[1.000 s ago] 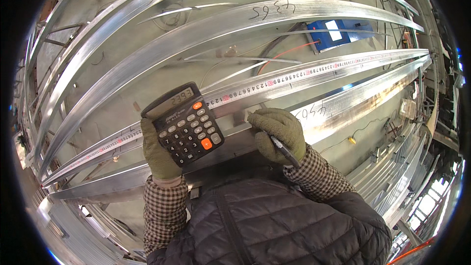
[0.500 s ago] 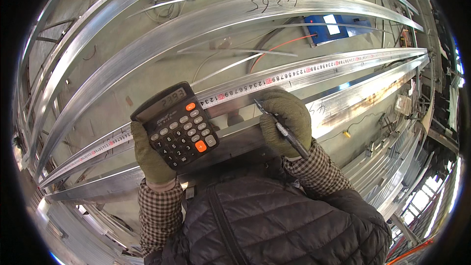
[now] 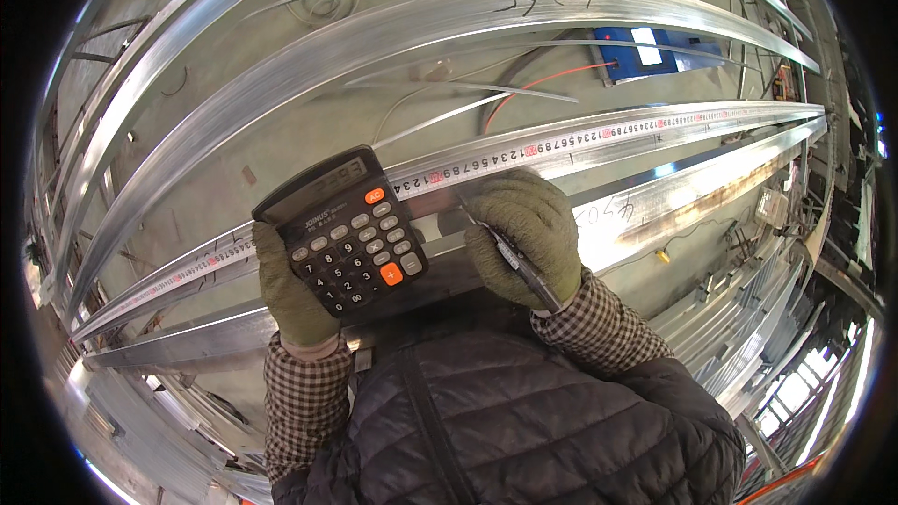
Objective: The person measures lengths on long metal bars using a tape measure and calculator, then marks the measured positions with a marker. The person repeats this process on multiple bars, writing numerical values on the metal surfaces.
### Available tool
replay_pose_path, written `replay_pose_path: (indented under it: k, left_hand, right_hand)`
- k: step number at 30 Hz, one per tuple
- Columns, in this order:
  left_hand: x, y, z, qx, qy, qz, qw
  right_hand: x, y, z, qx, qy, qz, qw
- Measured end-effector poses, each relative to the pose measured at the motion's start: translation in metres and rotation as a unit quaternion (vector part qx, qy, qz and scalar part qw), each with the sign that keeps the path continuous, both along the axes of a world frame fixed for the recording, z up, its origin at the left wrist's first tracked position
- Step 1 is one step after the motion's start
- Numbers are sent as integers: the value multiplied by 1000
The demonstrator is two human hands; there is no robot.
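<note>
My left hand (image 3: pixel 292 290), in a green knit glove, grips a black calculator (image 3: pixel 351 252) by its left side. Its display is lit with digits, and it has grey and orange keys. To the right, my gloved right hand (image 3: pixel 535 224) is closed around a dark marker pen (image 3: pixel 519 266), which slants with its tip toward the calculator. Beneath both hands runs a long metal bar, and along it lies a white tape measure (image 3: pixel 524 151) with black and red figures. The calculator hides part of the tape and bar.
Beyond the tape lies a long metal profile (image 3: pixel 421 26) with handwriting on it. A blue device (image 3: pixel 622 54) with a bright screen and a red cable (image 3: pixel 543 79) is at the far right. Several metal profiles (image 3: pixel 739 318) are stacked at the near right.
My right hand and the marker have moved left, closer to the calculator. The calculator has shifted slightly right and up in the view, while the background has shifted slightly too.
</note>
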State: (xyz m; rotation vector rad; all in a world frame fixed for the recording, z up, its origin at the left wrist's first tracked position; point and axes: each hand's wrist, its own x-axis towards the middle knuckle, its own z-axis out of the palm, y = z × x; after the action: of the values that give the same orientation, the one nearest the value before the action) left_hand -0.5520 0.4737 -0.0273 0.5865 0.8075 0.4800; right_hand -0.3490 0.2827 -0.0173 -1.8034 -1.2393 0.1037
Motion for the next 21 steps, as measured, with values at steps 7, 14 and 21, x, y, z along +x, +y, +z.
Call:
replay_pose_path:
  k: [7, 14, 21]
  left_hand:
    - [-1, 1, -3, -39, -65, -12, 997]
    - [0, 2, -6, -28, -83, -28, 996]
    - [-5, 2, -10, -38, -77, -16, 996]
  right_hand:
    - [1, 2, -4, -5, -14, 8, 1000]
    - [-1, 1, -4, -36, -28, 3, 999]
    - [-3, 2, -2, -48, -35, -8, 998]
